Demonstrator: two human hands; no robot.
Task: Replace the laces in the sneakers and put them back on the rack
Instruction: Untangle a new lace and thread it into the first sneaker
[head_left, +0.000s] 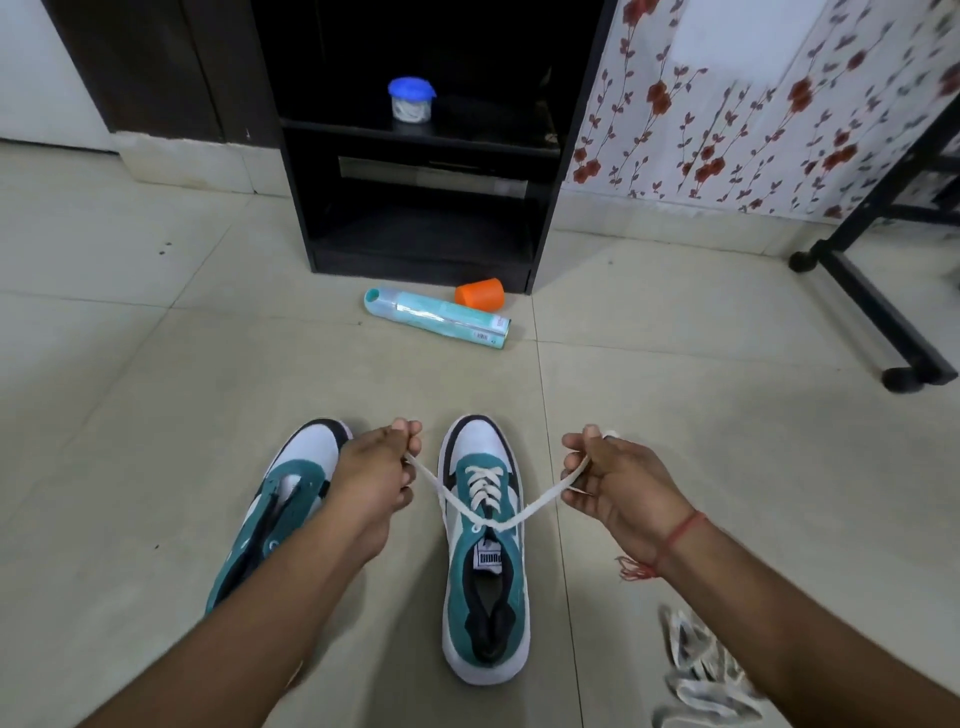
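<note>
On the tiled floor before the black rack (545, 218), the left hand (376, 480) and right hand (613, 488) each pinch one end of the white lace (540, 501), drawn taut outward, seemingly to snug the laced right-hand sneaker (485, 587), while the left-hand sneaker (280, 499) lies unlaced alongside.

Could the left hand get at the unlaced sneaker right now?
Probably yes. The left hand hovers right over the unlaced sneaker with nothing between them, but it is pinching a lace end and would have to let go first.
</note>
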